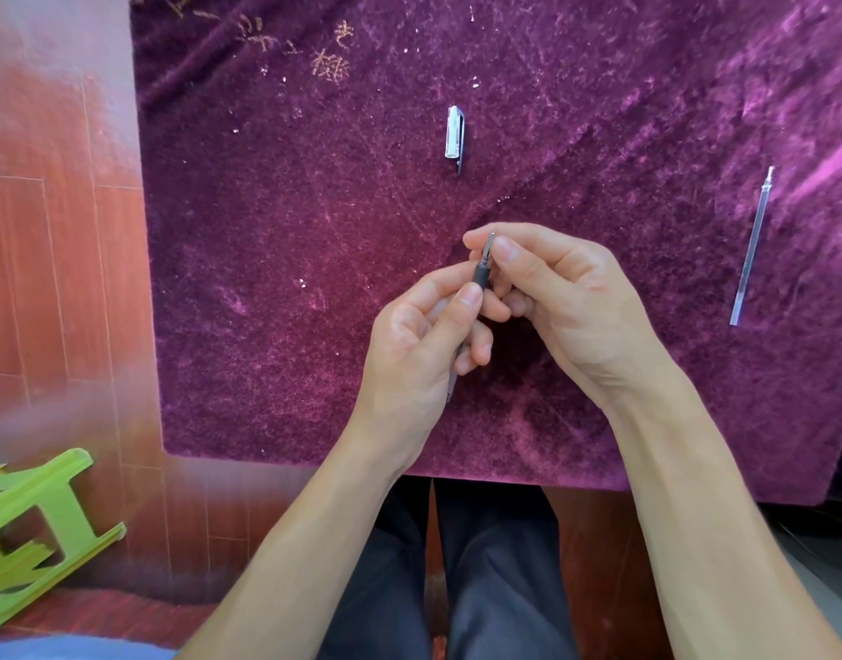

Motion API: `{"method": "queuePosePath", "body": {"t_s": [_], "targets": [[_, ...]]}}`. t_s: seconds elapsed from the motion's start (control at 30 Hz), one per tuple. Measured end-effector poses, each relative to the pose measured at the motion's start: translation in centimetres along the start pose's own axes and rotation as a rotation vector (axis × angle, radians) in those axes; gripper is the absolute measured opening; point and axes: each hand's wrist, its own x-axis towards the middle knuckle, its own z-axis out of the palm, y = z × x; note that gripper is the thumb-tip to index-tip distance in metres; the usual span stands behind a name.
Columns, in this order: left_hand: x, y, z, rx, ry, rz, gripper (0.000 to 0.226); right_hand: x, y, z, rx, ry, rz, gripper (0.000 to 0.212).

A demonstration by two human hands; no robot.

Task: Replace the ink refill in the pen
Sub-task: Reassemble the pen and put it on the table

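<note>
Our left hand (419, 343) gripping the pen (481, 274) barrel, our right hand (559, 292) pinching its tip, cap (454, 135) and refill (751, 252) on our counter (290, 221)

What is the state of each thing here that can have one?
Pen with black rubber grip: uncapped, held above the purple velvet cloth by both hands.
Left hand: grips the pen's barrel.
Right hand: pinches the pen's metal tip.
Clear plastic pen cap: off, lying on the cloth.
Thin clear ink refill: lying loose on the cloth.
Green plastic stool: tipped over on the floor.
</note>
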Motion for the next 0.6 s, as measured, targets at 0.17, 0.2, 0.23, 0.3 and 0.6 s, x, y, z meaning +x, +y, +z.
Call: {"method": "queuePosePath", "body": {"t_s": [0.17,0.2,0.23,0.3,0.6], "targets": [[-0.1,0.0,0.2,0.02,0.02,0.012,0.024,0.1,0.0,0.0,0.006,0.02,-0.006,0.02],[-0.2,0.0,0.2,0.031,0.029,0.018,0.023,0.1,0.0,0.0,0.006,0.028,-0.009,0.019],[-0.2,-0.1,0.3,0.043,0.039,0.025,0.022,0.1,0.1,0.1,0.005,0.038,-0.011,0.019],[-0.4,-0.1,0.4,0.055,0.059,0.04,0.021,0.2,0.1,0.3,0.008,0.058,-0.001,0.016],[-0.9,-0.2,0.3,0.17,0.141,0.134,0.019,0.4,0.0,1.3,0.012,0.094,0.024,0.012]]}}
